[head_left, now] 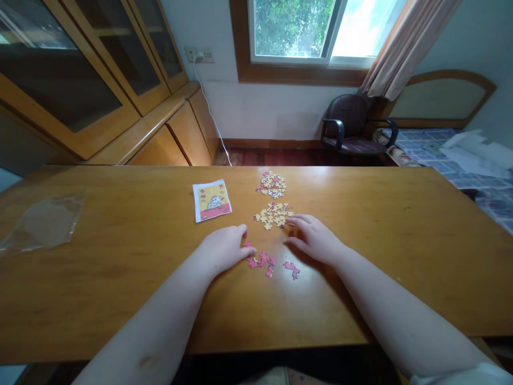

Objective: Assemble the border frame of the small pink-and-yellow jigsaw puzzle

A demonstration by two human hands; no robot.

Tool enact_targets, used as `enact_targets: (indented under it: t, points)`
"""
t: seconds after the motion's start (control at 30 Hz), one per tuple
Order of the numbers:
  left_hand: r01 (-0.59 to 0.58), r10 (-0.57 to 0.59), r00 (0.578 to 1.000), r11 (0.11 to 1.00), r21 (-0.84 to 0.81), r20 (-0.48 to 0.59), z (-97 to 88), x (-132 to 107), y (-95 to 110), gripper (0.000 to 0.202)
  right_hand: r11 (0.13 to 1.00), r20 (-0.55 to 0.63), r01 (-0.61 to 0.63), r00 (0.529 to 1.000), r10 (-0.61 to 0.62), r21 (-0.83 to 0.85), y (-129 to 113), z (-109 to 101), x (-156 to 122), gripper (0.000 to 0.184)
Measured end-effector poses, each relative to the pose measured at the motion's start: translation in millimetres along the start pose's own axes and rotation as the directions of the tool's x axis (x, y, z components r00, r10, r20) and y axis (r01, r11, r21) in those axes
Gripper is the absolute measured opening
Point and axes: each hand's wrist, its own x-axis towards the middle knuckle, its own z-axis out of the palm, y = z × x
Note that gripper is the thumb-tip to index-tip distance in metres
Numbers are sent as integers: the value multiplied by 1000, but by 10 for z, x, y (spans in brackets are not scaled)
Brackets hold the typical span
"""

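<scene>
My left hand [225, 248] rests on the table beside several pink jigsaw puzzle pieces [262, 259]. Its thumb and index finger are apart, with pink pieces by the fingertips; the other fingers are mostly hidden. Stretched toward a loose pile of yellow puzzle pieces [273, 214], my right hand [315, 238] has its thumb and fingers spread, the fingertips at the pile's right edge. Two small pink pieces [292, 269] lie nearer to me, below that hand. Behind the yellow pile is a denser heap of mixed pieces [272, 184]. A picture sheet [212, 201] with a white cartoon animal lies left of the piles.
The wooden table [401, 240] spans the view. A clear plastic bag [44, 222] lies at its left end. Beyond stand a cabinet [136, 107] with glass doors, an office chair [352, 125] and a bed [473, 160]. A white cable [210, 109] hangs from the wall socket.
</scene>
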Motion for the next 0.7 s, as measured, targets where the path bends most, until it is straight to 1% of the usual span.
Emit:
enact_targets:
  t: [0.1,0.17,0.27,0.33,0.43,0.53,0.6,0.7]
  points:
    - [-37,39,997,999,-24,67,19,-49,20,52,999,80,42,996,-42,-5,-71,-27,-19,37]
    - [-61,63,994,998,-31,86,43,-53,27,54,996,130,88,988,-89,14,-108,-19,-27,31]
    - [-88,91,991,995,-41,94,79,-41,47,45,987,188,155,969,-161,46,-136,22,-24,25]
    - [-129,132,988,991,-43,78,97,-40,71,39,985,193,167,966,-173,50,-138,46,-15,23]
    - [-228,229,973,973,-29,38,113,-61,127,32,988,173,147,973,-154,51,-127,53,-1,22]
    - [-315,315,949,949,-4,9,135,-76,190,31,991,162,124,978,-131,48,-116,34,5,22]
    - [-358,358,934,934,8,8,158,-69,219,28,992,157,116,980,-121,43,-112,25,4,23]
    - [-405,405,914,914,-17,23,198,-34,227,18,993,156,108,981,-114,43,-111,25,0,23]
